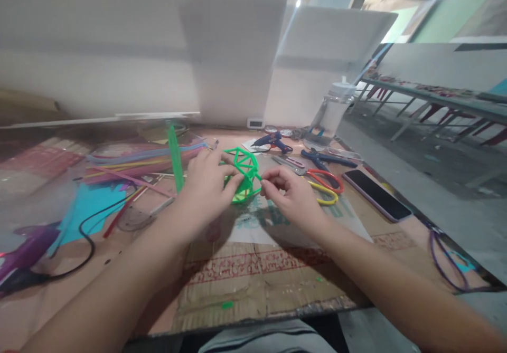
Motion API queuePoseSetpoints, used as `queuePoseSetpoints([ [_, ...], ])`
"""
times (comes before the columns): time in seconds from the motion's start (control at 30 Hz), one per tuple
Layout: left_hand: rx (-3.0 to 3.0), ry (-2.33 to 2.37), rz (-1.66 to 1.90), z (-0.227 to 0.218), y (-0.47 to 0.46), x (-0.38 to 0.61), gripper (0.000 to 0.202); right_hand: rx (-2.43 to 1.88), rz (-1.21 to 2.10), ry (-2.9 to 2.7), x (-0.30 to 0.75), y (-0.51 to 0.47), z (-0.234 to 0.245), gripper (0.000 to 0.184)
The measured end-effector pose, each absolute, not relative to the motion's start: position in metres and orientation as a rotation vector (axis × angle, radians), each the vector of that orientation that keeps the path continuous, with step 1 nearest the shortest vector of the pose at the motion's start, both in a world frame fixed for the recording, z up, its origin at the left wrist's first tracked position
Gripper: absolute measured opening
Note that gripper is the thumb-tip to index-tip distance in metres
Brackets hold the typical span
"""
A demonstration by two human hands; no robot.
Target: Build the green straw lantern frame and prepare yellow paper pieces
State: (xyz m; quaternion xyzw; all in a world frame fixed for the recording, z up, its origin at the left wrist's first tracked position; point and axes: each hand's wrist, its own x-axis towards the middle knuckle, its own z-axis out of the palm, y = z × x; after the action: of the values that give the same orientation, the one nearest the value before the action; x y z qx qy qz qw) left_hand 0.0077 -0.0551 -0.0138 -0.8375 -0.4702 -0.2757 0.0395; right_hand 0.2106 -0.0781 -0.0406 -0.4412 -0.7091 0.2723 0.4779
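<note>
A green frame built of straws [244, 172] sits at the middle of the cardboard-covered table [253, 279]. My left hand [206, 187] wraps round its left side, fingers curled on the green struts. My right hand [287, 192] pinches the frame's right corner between thumb and forefinger. A loose green straw [175, 158] stands tilted just left of my left hand.
Coloured straws [134, 163] lie at the left with a purple glue gun [27, 247] and black cable. Scissors with red and yellow handles [322, 184], a blue glue gun [273, 142], blue pliers [327, 158], a phone [376, 194] and a clear jar [332, 113] sit to the right.
</note>
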Motion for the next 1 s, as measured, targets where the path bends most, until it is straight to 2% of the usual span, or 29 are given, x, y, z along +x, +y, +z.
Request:
queuePoseSetpoints([
  [0.17, -2.553, -1.473, -0.795, -0.013, -0.058, 0.005, 0.030, -1.067, 0.591, -1.739, 0.205, -0.076, -0.042, 0.005],
  [0.43, -2.613, -1.451, -1.002, -0.015, -0.056, 0.002, 0.016, -1.062, 0.721, -1.650, 0.199, -0.072, -0.050, 0.004],
  [0.7, -2.602, -1.441, -0.997, -0.014, -0.063, 0.005, 0.016, -1.089, 0.763, -1.611, 0.199, -0.075, -0.048, 0.005],
  [1.0, -2.658, -1.424, -0.926, -0.008, -0.079, 0.010, 0.015, -1.068, 0.648, -1.608, 0.210, -0.091, -0.067, 0.012],
])
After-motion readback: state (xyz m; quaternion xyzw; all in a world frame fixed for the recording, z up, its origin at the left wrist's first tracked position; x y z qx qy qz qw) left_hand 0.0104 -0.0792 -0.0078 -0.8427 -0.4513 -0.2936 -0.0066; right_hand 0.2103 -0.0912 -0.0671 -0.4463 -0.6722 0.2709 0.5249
